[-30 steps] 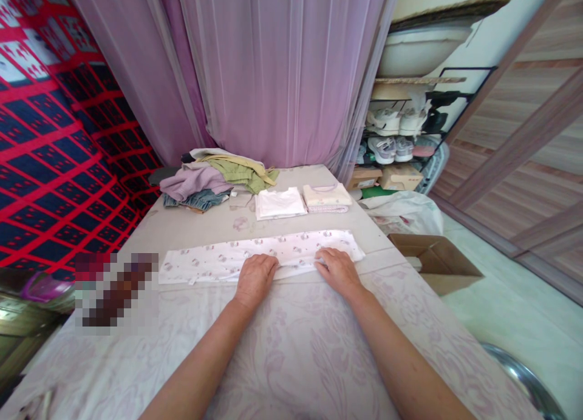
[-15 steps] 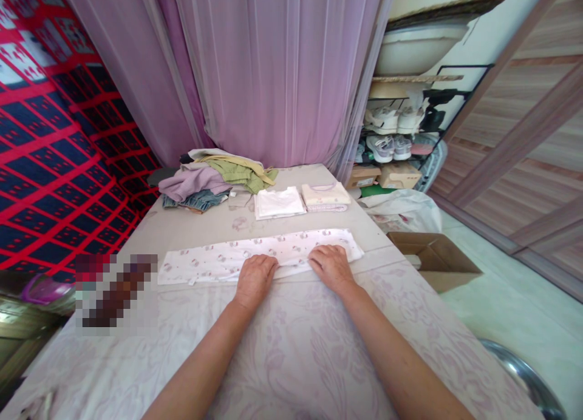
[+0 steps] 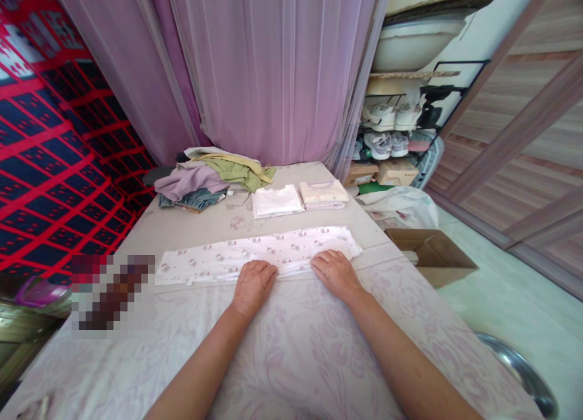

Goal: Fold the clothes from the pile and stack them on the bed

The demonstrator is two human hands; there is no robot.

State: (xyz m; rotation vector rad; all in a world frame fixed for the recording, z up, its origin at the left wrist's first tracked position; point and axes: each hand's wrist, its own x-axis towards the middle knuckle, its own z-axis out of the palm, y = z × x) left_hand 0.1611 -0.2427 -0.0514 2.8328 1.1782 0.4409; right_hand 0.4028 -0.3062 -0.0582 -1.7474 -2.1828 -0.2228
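A white garment with small printed figures lies folded into a long strip across the bed. A small label shows at its near edge, left of my hands. My left hand is palm down on the near edge around the middle, its fingers together and curled onto the cloth. Further right, my right hand has its fingers bent over the same edge. Both thumbs are mostly hidden. Behind the strip sit a folded white garment and a folded cream top on another folded piece.
A loose heap of clothes lies at the far left of the bed. Purple curtains hang behind it. To the right stand an open cardboard box, a shoe rack and a metal basin.
Both hands stay at the garment's near edge, my right hand slightly lower. The strip looks much the same, and the whole view has shifted a little.
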